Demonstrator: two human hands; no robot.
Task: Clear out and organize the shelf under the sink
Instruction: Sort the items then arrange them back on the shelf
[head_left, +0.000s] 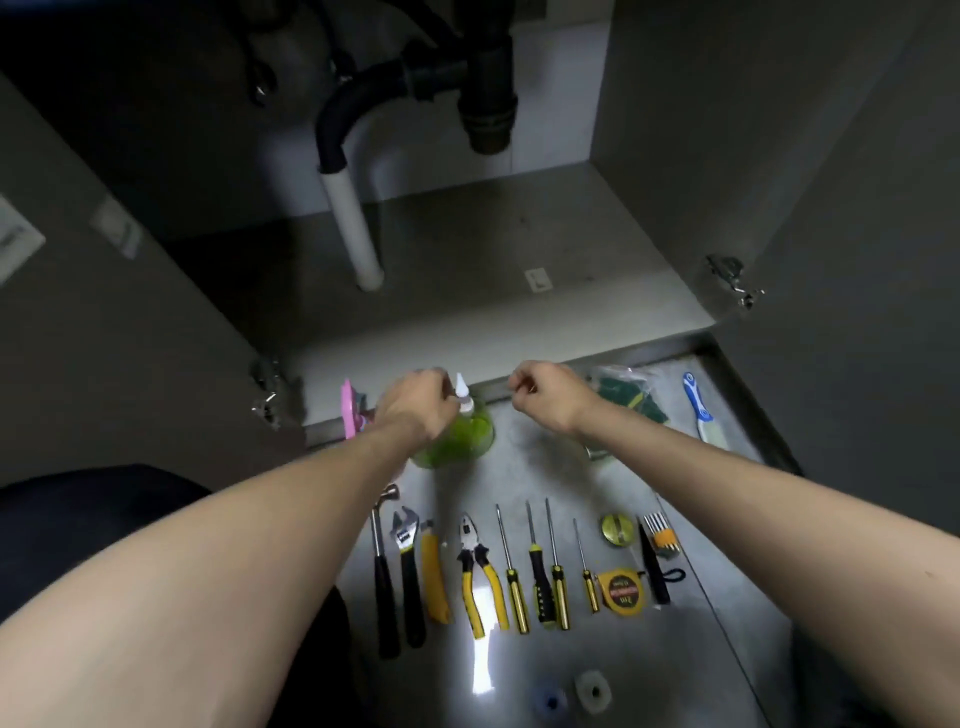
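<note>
2 hands work at the shelf's front lip. The left hand (415, 402) pinches the neck of a green bottle (457, 439) just under its white nozzle (461, 387); the right hand (545, 395), just beside it, is curled and seems to hold nothing. The shelf floor (493, 291) beyond both hands lies bare. Lifted by the neck alone, the bottle could swing, slip or leak onto the row of tools (519, 566) nearer the person.

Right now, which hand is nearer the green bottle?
Left. The left hand grips the green bottle at its neck; the right hand, curled, hangs apart to its right.
</note>
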